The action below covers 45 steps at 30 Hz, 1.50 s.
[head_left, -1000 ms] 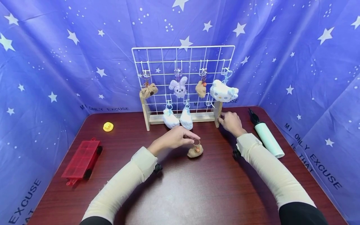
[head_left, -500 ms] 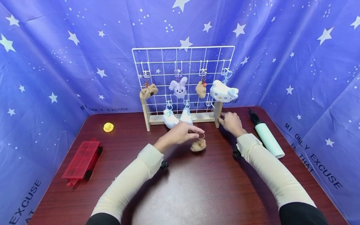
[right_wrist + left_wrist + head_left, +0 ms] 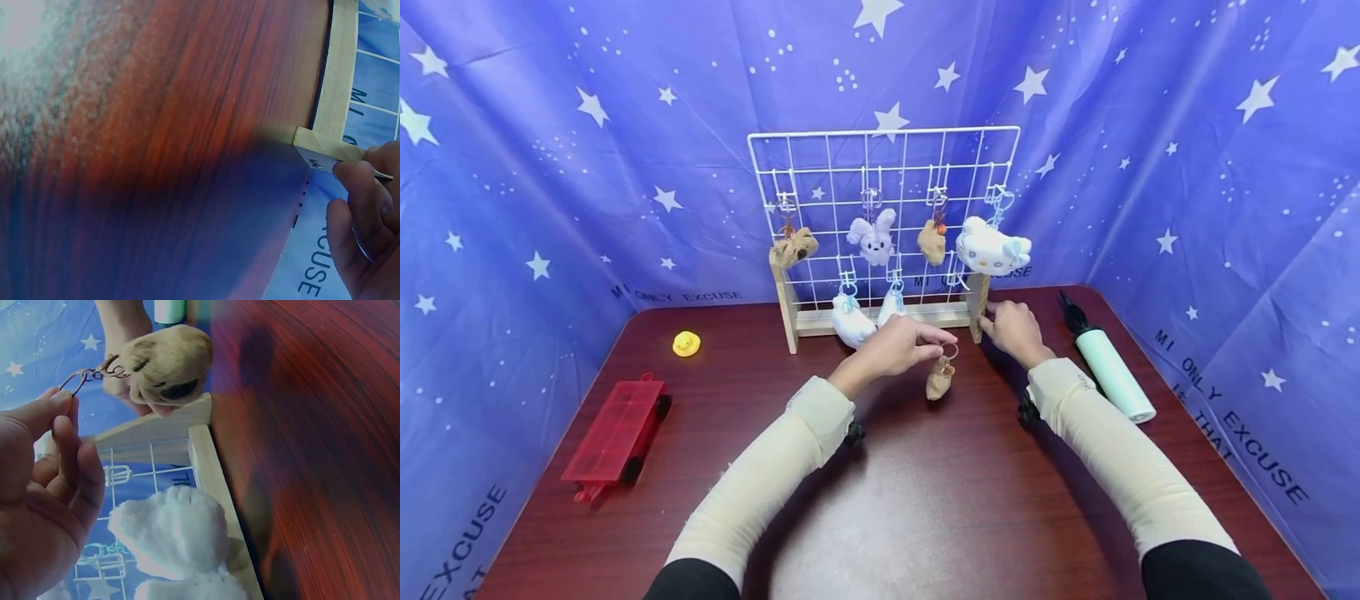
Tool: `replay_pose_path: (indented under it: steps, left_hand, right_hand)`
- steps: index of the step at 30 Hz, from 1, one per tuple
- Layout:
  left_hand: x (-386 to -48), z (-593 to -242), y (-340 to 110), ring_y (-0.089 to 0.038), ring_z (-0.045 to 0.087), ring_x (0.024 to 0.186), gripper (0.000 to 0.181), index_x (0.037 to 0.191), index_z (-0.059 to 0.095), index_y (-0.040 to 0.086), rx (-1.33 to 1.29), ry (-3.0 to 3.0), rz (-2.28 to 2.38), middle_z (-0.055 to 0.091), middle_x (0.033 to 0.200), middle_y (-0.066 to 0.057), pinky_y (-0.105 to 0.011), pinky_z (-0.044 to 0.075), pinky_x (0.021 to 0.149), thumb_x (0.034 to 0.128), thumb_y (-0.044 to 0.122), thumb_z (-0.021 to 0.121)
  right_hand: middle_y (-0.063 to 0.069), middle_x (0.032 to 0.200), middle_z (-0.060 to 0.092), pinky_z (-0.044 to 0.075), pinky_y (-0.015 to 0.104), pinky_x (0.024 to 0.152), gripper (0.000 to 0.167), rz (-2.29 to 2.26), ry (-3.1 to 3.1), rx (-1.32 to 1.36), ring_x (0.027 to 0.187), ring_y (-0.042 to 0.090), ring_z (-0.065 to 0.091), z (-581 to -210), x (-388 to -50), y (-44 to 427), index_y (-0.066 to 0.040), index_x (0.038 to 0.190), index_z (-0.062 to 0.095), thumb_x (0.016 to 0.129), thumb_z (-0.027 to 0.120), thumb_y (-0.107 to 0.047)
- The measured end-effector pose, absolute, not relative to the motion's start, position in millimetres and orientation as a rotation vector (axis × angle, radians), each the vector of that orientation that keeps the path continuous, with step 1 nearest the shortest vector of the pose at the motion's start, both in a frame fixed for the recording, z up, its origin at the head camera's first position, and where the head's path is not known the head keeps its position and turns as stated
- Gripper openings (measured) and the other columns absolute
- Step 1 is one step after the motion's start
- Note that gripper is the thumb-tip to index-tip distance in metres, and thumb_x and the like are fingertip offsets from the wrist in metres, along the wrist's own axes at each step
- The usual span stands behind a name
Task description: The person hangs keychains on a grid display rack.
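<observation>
My left hand (image 3: pixel 898 343) pinches the metal ring of a brown plush keychain (image 3: pixel 939 379), which dangles above the table in front of the rack. In the left wrist view, the plush (image 3: pixel 170 365) shows a dark patch and hangs by a short chain from the ring (image 3: pixel 74 383) between thumb and fingertip. My right hand (image 3: pixel 1015 329) grips the right wooden end post (image 3: pixel 331 150) of a white wire grid rack (image 3: pixel 883 133). On the rack's hooks hang several plush keychains, among them a lilac rabbit (image 3: pixel 874 242). A bare hook (image 3: pixel 957 279) is at its lower right.
Two white plush keychains hang low on the grid; my left hand partly covers one (image 3: pixel 891 307). A yellow rubber duck (image 3: pixel 686 343) and a red toy cart (image 3: pixel 616 435) are at the left. A pale green hand pump (image 3: pixel 1115 373) lies at the right.
My left hand has moved right and slightly away from me, bringing the brown keychain closer to the rack's right side. The plush has turned and now hangs more upright. My right hand stays on the post.
</observation>
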State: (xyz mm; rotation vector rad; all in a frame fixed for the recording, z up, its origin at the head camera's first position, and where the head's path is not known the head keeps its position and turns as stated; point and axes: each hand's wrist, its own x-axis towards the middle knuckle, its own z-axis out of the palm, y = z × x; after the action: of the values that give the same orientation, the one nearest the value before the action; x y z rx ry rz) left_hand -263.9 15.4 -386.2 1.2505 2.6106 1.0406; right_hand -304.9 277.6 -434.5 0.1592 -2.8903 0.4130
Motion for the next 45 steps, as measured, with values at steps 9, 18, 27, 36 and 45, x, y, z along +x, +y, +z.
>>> replay_pose_path:
  steps: [9,18,27,36,45]
  left_hand:
    - [-272,-386,28,-0.002,0.038,0.05,0.027,0.125,0.075,0.018,1.241,2.674,1.061,0.078,0.102,-0.002,-0.014,0.034,0.047,0.0985,0.015,0.068]
    - [-279,-385,43,-0.001,0.039,0.05,0.028,0.125,0.075,0.02,1.218,2.804,1.063,0.079,0.109,0.001,-0.014,0.035,0.049,0.0971,0.018,0.07]
    - [-288,-386,57,-0.006,0.065,0.068,0.028,0.125,0.075,0.018,1.11,2.843,1.168,0.078,0.115,-0.002,-0.013,0.039,0.047,0.0974,0.015,0.069]
    - [-300,-387,69,-0.009,0.074,0.084,0.028,0.125,0.075,0.021,1.037,2.914,1.218,0.078,0.114,0.0,-0.013,0.047,0.056,0.0974,0.019,0.07]
    - [-303,-388,76,-0.005,0.07,0.079,0.027,0.124,0.075,0.022,0.855,2.934,1.36,0.079,0.112,0.001,-0.012,0.046,0.058,0.0979,0.022,0.069]
  right_hand:
    - [0.03,0.116,0.07,0.055,0.066,0.081,0.04,0.418,-2.876,0.169,0.098,0.055,0.066,-435,-306,278,-0.009,0.132,0.069,0.098,0.063,-0.029]
    - [0.03,0.116,0.07,0.055,0.066,0.08,0.039,0.425,-2.876,0.158,0.099,0.055,0.066,-436,-306,278,-0.007,0.13,0.07,0.098,0.063,-0.028]
    - [0.03,0.116,0.07,0.056,0.066,0.079,0.039,0.423,-2.873,0.174,0.097,0.055,0.067,-437,-307,276,-0.008,0.13,0.07,0.097,0.063,-0.029]
    - [0.03,0.117,0.07,0.056,0.066,0.081,0.039,0.412,-2.881,0.159,0.098,0.054,0.067,-436,-307,279,-0.008,0.131,0.069,0.098,0.064,-0.029]
    - [0.03,0.115,0.07,0.056,0.065,0.082,0.039,0.395,-2.893,0.162,0.097,0.053,0.067,-437,-308,277,-0.008,0.131,0.069,0.098,0.063,-0.03]
